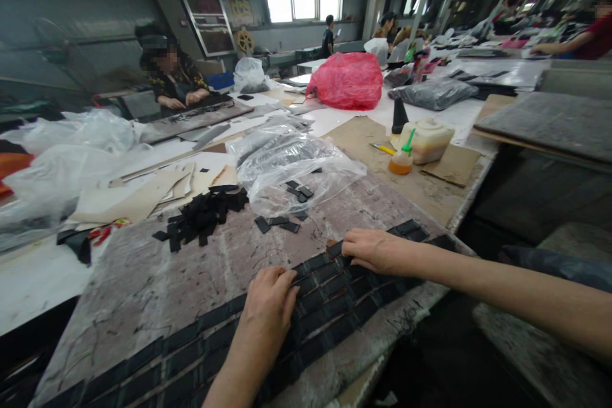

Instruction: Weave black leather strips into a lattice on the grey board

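Your left hand (pixel 270 296) lies palm down, holding nothing, fingers slightly bent, on the overlapping rows of black rectangular pieces (pixel 335 296) that run along the near edge of the stained work board (pixel 143 280). Your right hand (pixel 375 248) rests to its right on the far edge of the same rows, fingertips curled down onto one piece; you cannot tell whether they pinch it. A loose pile of black pieces (pixel 205 215) sits farther back on the board, left of a clear plastic bag (pixel 296 169). Beyond, to the right, an orange glue bottle (pixel 401 159) stands on cardboard (pixel 363 137).
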A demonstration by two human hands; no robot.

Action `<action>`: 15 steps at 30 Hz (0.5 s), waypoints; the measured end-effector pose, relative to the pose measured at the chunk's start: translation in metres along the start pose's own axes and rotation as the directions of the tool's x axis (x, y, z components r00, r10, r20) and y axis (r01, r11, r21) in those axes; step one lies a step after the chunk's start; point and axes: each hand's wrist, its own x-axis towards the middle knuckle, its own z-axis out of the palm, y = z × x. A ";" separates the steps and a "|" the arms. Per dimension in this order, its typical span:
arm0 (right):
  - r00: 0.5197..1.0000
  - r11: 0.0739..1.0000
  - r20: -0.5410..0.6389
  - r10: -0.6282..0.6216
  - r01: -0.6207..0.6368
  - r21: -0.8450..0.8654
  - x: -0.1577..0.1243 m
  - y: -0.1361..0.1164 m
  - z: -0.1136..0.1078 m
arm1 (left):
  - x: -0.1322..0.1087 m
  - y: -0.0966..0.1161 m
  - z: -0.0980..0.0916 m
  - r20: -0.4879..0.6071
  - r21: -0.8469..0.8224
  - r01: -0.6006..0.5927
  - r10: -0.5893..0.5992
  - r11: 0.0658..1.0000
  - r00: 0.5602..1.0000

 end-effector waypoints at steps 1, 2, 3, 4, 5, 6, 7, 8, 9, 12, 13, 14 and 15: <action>1.000 1.000 0.002 0.002 -0.002 0.003 0.000 -0.001 -0.001 | 0.000 0.000 0.000 -0.003 -0.001 -0.001 0.001 1.000 1.000; 1.000 1.000 0.002 0.003 -0.003 0.006 0.000 -0.002 -0.001 | -0.001 0.000 -0.001 -0.006 -0.001 -0.003 0.003 1.000 1.000; 1.000 1.000 0.000 0.004 -0.004 0.009 0.000 -0.002 -0.002 | -0.002 0.000 -0.001 -0.009 0.000 -0.005 0.005 1.000 1.000; 1.000 1.000 -0.001 0.002 -0.002 0.011 -0.001 -0.002 -0.001 | -0.003 0.000 -0.002 -0.011 0.002 -0.006 0.006 1.000 1.000; 1.000 1.000 -0.006 0.000 0.000 0.012 -0.001 -0.002 -0.001 | -0.004 0.000 -0.002 -0.013 0.005 -0.004 0.004 1.000 1.000; 1.000 1.000 -0.017 -0.006 0.007 0.013 -0.001 -0.001 0.001 | -0.006 0.000 -0.003 -0.015 0.009 0.001 -0.001 1.000 1.000; 0.999 1.000 -0.038 -0.013 0.013 0.011 -0.001 0.001 0.002 | -0.007 0.000 -0.004 -0.017 0.013 0.006 -0.006 1.000 1.000; 0.998 1.000 -0.068 -0.015 0.016 0.007 -0.001 0.003 0.004 | -0.009 0.000 -0.005 -0.019 0.016 0.009 -0.009 1.000 1.000; 0.995 1.000 -0.102 -0.011 0.011 -0.001 0.000 0.006 0.006 | -0.010 -0.001 -0.005 -0.019 0.017 0.011 -0.011 1.000 1.000; 0.984 0.999 -0.177 0.018 -0.025 -0.039 0.006 0.015 0.010 | -0.013 -0.003 -0.007 -0.027 0.013 0.008 -0.008 1.000 1.000; 0.984 0.998 -0.178 0.013 -0.023 -0.052 0.008 0.018 0.011 | -0.014 -0.004 -0.007 -0.035 0.012 0.004 -0.003 1.000 0.999; 0.986 0.998 -0.169 -0.004 -0.007 -0.060 0.011 0.021 0.011 | -0.015 -0.004 -0.007 -0.043 0.013 0.001 -0.001 1.000 0.999; 0.987 0.998 -0.157 -0.028 0.018 -0.066 0.013 0.023 0.011 | -0.015 -0.005 -0.007 -0.053 0.012 -0.001 0.002 1.000 0.999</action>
